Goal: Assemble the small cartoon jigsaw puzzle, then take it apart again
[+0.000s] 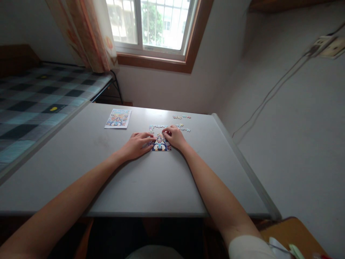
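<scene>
Right grip (174,138): thumb and fingertips drawn close together over the puzzle's right side; can't tell if there's a piece between them, too small and partly covered. Left grip (137,145): loosely spread, fingertips on the puzzle's left edge, probably bracing it.

Jigsaw puzzle (160,146) lies flat on the worktop (145,187) between both hands. Lower part filled in, dark blue with white and light blue; top edge strip in place, bare gap below it in the upper middle. Right border partly hidden by the hand.

Step looks like seating or adjusting a piece at the gap's right side. Next move calls for lining up tabs and pressing lightly, left hand keeping the rest steady.

Further out: loose pieces (177,117) beyond the right hand, printed picture sheet (118,119) far left.
</scene>
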`<state>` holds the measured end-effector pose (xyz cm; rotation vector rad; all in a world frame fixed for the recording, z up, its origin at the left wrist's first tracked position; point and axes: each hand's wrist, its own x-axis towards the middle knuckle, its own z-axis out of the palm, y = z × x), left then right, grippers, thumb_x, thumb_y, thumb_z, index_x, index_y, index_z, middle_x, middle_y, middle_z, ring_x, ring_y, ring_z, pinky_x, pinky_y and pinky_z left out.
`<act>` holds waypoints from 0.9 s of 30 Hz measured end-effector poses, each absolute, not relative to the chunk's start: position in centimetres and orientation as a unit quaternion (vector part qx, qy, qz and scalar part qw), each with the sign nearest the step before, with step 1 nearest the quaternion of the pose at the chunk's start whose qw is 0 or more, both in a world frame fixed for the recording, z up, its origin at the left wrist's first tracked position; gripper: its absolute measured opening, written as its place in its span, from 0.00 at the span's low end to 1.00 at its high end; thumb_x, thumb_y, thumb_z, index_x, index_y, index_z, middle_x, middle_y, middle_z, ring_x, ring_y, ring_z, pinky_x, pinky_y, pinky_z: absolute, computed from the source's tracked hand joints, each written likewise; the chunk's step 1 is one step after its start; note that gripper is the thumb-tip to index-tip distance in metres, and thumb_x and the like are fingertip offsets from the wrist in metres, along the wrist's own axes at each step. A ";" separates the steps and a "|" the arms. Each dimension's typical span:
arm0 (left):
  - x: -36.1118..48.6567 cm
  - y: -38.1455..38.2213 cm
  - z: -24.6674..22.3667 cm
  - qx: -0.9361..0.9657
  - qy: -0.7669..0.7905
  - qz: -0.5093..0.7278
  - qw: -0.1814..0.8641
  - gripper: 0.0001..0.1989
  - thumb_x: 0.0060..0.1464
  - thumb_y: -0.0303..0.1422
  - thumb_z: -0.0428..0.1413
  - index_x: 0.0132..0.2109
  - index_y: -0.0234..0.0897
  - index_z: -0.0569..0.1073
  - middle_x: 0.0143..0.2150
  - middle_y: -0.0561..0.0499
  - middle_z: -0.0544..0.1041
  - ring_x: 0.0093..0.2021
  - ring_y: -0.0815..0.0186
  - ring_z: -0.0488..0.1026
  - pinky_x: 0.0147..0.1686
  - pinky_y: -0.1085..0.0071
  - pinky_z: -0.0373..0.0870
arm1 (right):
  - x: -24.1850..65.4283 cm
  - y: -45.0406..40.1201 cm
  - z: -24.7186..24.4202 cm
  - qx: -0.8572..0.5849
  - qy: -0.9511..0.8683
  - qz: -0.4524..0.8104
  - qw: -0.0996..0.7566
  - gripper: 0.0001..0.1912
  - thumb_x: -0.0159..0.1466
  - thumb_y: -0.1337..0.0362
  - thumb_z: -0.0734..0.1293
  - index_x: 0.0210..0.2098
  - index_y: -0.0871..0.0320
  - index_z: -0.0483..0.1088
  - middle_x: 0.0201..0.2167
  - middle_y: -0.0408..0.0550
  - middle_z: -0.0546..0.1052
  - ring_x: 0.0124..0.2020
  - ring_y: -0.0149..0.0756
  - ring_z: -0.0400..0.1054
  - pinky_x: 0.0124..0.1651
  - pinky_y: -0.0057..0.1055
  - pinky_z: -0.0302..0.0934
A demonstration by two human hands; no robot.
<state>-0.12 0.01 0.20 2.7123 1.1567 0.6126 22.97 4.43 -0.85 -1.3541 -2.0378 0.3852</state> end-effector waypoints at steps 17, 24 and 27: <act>-0.1 0.0 0.2 0.896 0.388 0.204 0.072 0.17 0.63 0.42 0.48 0.56 0.49 0.71 0.57 0.49 0.71 0.55 0.59 0.69 0.57 0.58 0.55 | 22.9 4.4 -0.7 -0.521 -0.778 0.144 0.321 0.08 0.62 0.66 0.65 0.36 0.56 0.77 0.31 0.44 0.70 0.32 0.31 0.66 0.41 0.28 0.60; -0.1 0.0 0.3 0.896 0.388 0.202 0.077 0.17 0.62 0.42 0.49 0.56 0.49 0.71 0.57 0.50 0.71 0.56 0.59 0.68 0.57 0.58 0.55 | 22.9 4.4 -0.7 -0.522 -0.778 0.147 0.318 0.08 0.62 0.66 0.65 0.36 0.56 0.77 0.32 0.45 0.70 0.33 0.31 0.66 0.42 0.28 0.60; -0.1 0.0 0.3 0.897 0.386 0.203 0.076 0.17 0.63 0.41 0.48 0.56 0.48 0.71 0.57 0.49 0.71 0.55 0.60 0.69 0.57 0.58 0.55 | 22.9 4.4 -0.7 -0.523 -0.777 0.147 0.317 0.08 0.62 0.66 0.65 0.36 0.56 0.77 0.32 0.45 0.70 0.33 0.31 0.66 0.42 0.29 0.60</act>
